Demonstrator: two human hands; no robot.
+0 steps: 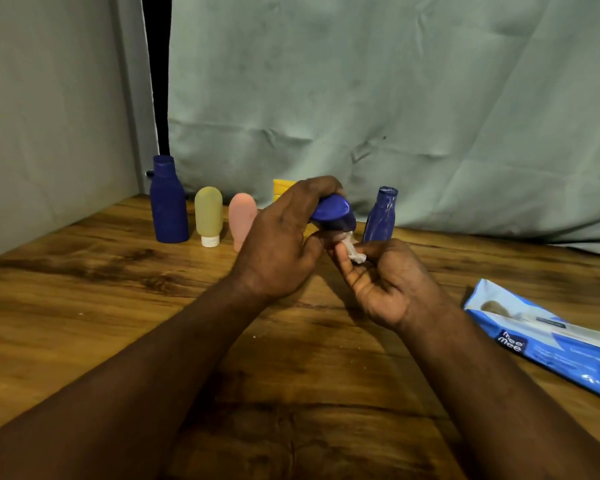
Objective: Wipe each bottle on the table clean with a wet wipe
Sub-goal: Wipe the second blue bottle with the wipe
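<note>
A big blue bottle [168, 202] stood upright at the back of the wooden table [118, 289], over on the left side.

Just to its right stood a green bottle [208, 213], upside down on its white cap. Next along to the right was a pink bottle [241, 220], and part of it was hidden by the left hand [284, 244].

Farther right from the big blue bottle, and up off the table, the left hand held a dark blue bottle [333, 211]. The fingers were curled tight round it. This bottle was tipped over, so that one flat oval end faced the camera. I could not tell if that end was the top or the bottom.

The right hand [385, 282] was a little lower and farther right again. Its thumb and fingers pinched a small, scrunched-up white wet wipe [355, 252]. The wipe touched the underside of the dark blue bottle.

A yellow thing [283, 187] peeked out from behind the left hand. Too little of it showed to tell what it was.

Still farther right from the big blue bottle stood a small blue bottle [380, 216], leaning a little. Much farther right, and closer to the person, a blue and white pack of wipes [551, 337] lay flat on the table.

A pale green cloth [395, 98] hung behind the big blue bottle and all the others.
</note>
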